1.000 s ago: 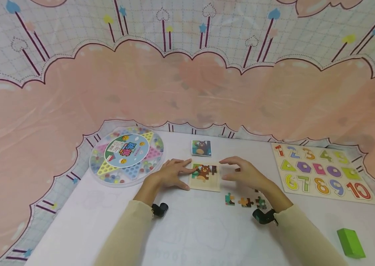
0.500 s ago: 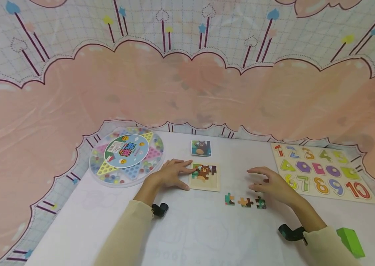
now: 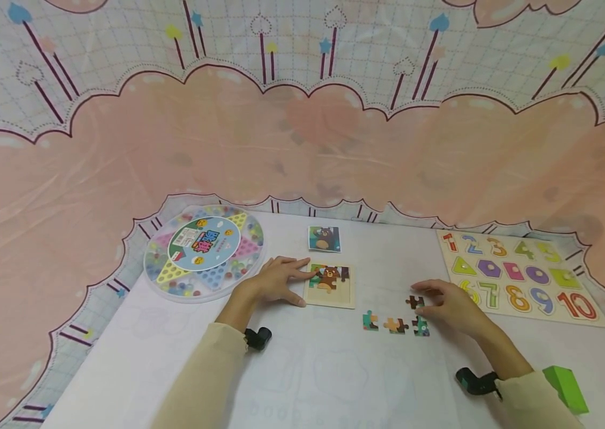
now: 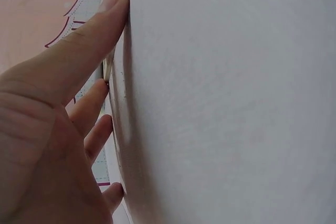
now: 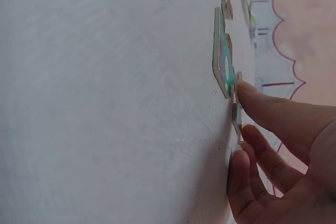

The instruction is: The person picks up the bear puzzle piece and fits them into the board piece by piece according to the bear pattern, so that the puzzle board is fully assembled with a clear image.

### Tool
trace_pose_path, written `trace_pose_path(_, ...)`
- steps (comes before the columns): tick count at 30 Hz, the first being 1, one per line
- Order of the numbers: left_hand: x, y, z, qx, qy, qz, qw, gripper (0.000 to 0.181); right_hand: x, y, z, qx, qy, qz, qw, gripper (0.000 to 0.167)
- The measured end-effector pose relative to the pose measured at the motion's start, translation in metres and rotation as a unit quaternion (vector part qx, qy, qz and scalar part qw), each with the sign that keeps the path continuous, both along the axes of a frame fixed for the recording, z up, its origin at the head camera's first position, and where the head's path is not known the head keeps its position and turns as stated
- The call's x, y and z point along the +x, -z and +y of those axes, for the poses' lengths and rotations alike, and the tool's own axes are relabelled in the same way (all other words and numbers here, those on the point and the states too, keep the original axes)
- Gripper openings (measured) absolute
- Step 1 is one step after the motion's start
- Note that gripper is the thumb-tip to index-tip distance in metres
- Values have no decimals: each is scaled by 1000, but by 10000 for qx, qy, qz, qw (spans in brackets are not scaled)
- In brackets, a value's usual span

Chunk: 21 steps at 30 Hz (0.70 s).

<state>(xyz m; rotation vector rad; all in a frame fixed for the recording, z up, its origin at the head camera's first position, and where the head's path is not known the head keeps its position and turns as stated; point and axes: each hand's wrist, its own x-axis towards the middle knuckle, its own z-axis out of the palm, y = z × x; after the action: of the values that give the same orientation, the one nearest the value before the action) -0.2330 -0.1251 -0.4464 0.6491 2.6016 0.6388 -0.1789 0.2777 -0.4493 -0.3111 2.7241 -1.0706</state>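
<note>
One left hand (image 3: 281,281), spread wide, touching a wooden puzzle board (image 3: 330,300) at lower centre of the frame, and one right hand (image 3: 451,307), narrowed, pinching a dark puzzle piece (image 3: 414,302) farther right, just above three loose pieces (image 3: 396,325).

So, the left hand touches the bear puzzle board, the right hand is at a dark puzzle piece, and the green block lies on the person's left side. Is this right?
Not quite: the head view shows the green block on the person's right side. The rest stands: the left hand touches the bear puzzle board, and the right hand is at a dark puzzle piece.
</note>
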Motion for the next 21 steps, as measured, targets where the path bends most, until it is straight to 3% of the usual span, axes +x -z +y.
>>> trace_pose_path(21, -2, 3, -1, 68, -26, -38, 10000, 71, -4, 6, -2, 313, 126, 67, 9994, 33)
